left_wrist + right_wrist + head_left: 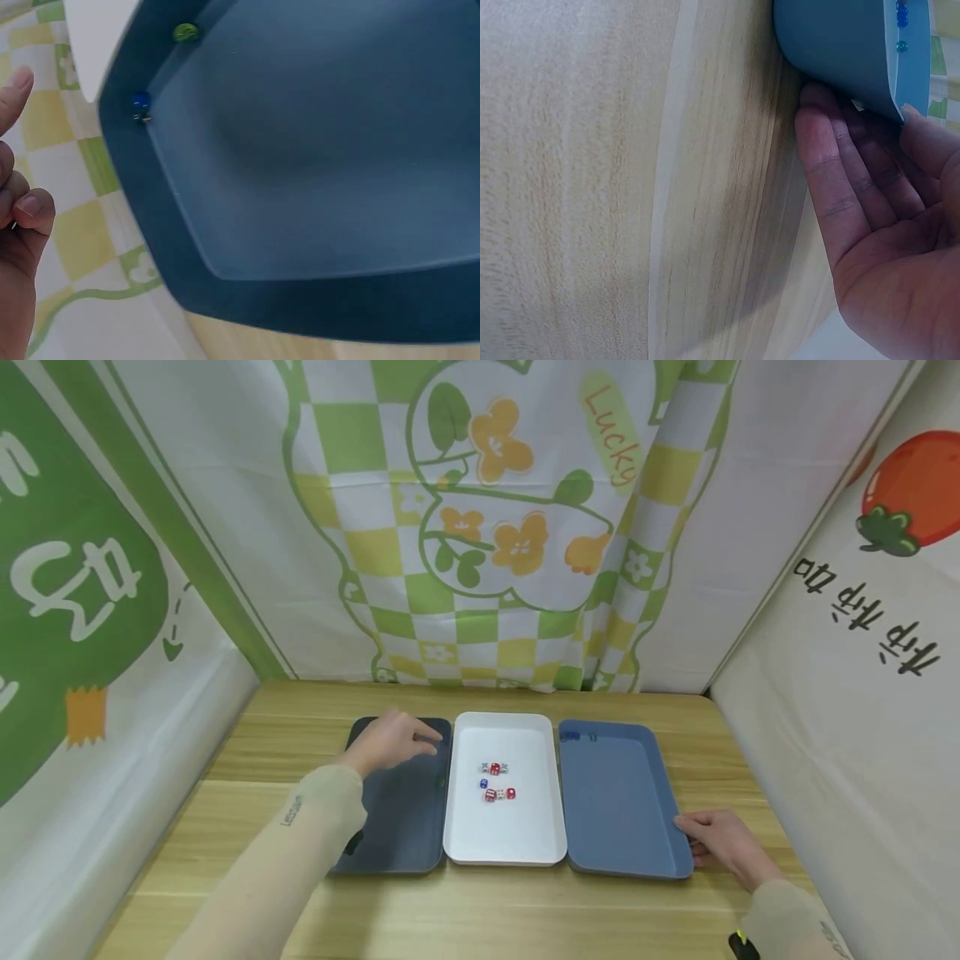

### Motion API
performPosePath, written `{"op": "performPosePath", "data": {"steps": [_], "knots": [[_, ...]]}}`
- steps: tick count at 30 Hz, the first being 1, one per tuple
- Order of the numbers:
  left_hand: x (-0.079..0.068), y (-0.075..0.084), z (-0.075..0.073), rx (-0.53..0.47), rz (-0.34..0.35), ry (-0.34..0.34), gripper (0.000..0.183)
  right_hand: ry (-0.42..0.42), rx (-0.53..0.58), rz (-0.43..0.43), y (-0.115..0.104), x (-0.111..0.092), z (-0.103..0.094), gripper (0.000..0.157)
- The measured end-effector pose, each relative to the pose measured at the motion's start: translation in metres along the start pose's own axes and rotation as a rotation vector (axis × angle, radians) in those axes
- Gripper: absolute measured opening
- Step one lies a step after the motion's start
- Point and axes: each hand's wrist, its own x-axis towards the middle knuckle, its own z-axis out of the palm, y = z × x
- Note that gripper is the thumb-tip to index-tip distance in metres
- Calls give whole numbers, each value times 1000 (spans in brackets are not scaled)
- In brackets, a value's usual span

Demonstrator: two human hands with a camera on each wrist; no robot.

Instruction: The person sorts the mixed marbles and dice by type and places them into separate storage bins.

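My left hand [390, 741] is over the far end of the dark tray [405, 818], with nothing visible between thumb and forefinger; its other fingers are curled. Along that tray's wall lie a green die-like piece [185, 32] and a small blue piece [141, 101]. At the right, my right hand [720, 842] pinches the near right edge of the blue tray [622, 827], thumb [922, 142] at the rim and fingers below it against the outside. Several blue pieces [572, 736] and a teal one [902, 46] lie at that tray's far end.
Between the two trays stands a white tray [504, 843], holding several dice: red dice [491, 795], a blue die [483, 783] and pale ones. All three trays sit side by side on a wooden table [510, 910]. Patterned curtains [465, 643] hang behind and at both sides.
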Motion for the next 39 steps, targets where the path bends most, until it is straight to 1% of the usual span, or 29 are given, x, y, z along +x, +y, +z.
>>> {"op": "performPosePath", "data": {"steps": [5,9,13,19,29,34,39], "knots": [[0,-9,16,11,1,-48,28,-3,-4,-3,0,0,0,50],[1,-12,27,25,11,-82,26,-1,-5,-7,0,1,0,51],[3,-14,37,62,1,-95,25,1,-6,-5,2,2,0,52],[4,-19,50,116,-18,-86,24,1,2,0,3,2,0,52],[5,-26,65,94,-49,-81,27,-3,3,-10,3,3,0,51],[4,-30,73,96,-70,-46,24,1,5,0,2,2,0,51],[3,-32,78,85,-92,1,19,-2,18,-9,3,2,0,50]]}}
